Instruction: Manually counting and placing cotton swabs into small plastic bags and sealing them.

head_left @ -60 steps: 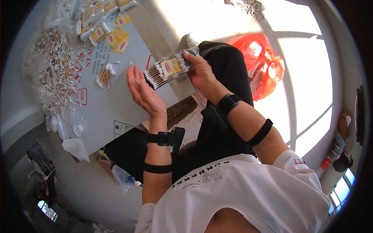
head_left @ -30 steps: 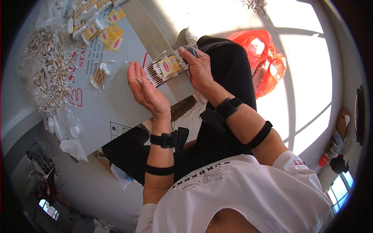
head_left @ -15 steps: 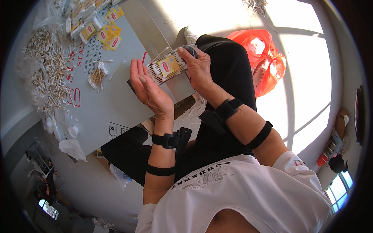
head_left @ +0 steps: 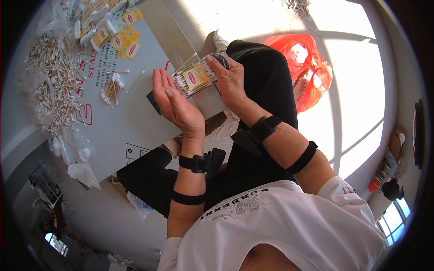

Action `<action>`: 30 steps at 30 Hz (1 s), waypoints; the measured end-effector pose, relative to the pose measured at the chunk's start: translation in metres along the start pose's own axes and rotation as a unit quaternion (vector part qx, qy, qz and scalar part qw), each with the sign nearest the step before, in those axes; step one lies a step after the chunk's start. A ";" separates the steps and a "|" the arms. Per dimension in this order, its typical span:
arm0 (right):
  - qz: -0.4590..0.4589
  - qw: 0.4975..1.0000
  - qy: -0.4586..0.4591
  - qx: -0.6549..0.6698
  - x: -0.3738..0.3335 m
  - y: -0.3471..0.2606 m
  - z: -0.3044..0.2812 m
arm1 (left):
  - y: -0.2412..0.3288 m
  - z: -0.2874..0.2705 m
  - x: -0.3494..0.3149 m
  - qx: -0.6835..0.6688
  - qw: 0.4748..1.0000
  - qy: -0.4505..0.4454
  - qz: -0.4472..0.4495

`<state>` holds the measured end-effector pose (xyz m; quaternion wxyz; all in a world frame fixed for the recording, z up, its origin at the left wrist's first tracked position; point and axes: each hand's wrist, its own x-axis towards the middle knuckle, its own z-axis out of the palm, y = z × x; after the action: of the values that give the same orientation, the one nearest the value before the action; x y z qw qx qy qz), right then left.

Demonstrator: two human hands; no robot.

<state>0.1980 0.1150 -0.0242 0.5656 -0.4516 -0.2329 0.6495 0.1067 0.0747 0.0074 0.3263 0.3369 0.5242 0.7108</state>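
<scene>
A clear pack of cotton swabs [head_left: 181,86] with a yellow label card [head_left: 195,77] lies tilted between my hands, over the edge of the grey board. My right hand [head_left: 229,79] grips its far end, thumb on top. Flat and upright, my left hand [head_left: 178,105] stands against the other end, fingers stretched, its palm facing the swab tips. A single loose swab [head_left: 187,62] sticks out beside the pack's upper side. Under my left fingers a dark flat piece [head_left: 154,103] shows in part.
On the grey board [head_left: 135,115] lie a small bunch of swabs [head_left: 113,88], yellow cards [head_left: 126,40] and filled packs [head_left: 97,25]. A large heap of loose swabs [head_left: 56,86] in clear plastic covers the left side. A red plastic bag [head_left: 294,54] stands on the floor at right.
My left hand has shifted very slightly to the right, closer to the pack's end. My right hand and the pack have hardly moved.
</scene>
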 end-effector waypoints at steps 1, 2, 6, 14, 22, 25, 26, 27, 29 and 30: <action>0.002 1.000 0.008 -0.013 -0.001 0.000 0.001 | 0.001 0.001 -0.001 0.000 1.000 0.000 0.000; 0.004 1.000 0.015 -0.026 -0.001 0.000 0.001 | 0.001 0.003 -0.002 0.008 1.000 0.000 -0.003; -0.008 0.999 0.014 -0.039 -0.002 0.000 0.002 | -0.002 0.005 -0.003 0.014 1.000 0.003 -0.001; -0.024 0.997 0.022 -0.075 -0.005 -0.004 0.007 | 0.000 0.001 0.001 0.038 0.999 -0.002 0.001; -0.021 0.999 -0.002 -0.044 -0.004 -0.007 0.006 | 0.011 -0.020 0.076 0.429 0.876 -0.201 0.088; -0.020 0.999 -0.001 -0.039 -0.004 -0.006 0.005 | 0.013 -0.017 0.091 0.529 0.789 -0.290 0.119; -0.019 0.999 0.001 -0.044 -0.004 -0.006 0.005 | 0.012 -0.015 0.094 0.529 0.789 -0.290 0.119; -0.019 0.999 0.000 -0.043 -0.004 -0.006 0.005 | 0.013 -0.015 0.097 0.526 0.776 -0.316 0.146; -0.009 1.000 0.003 -0.027 -0.005 -0.005 0.007 | 0.015 -0.018 0.099 0.525 0.761 -0.340 0.174; -0.010 1.000 0.004 -0.027 -0.004 -0.004 0.005 | 0.015 -0.019 0.099 0.534 0.750 -0.343 0.188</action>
<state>0.1956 0.1132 -0.0177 0.5604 -0.4668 -0.2529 0.6357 0.0346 0.1418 0.0316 0.1109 0.7688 0.5975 0.1990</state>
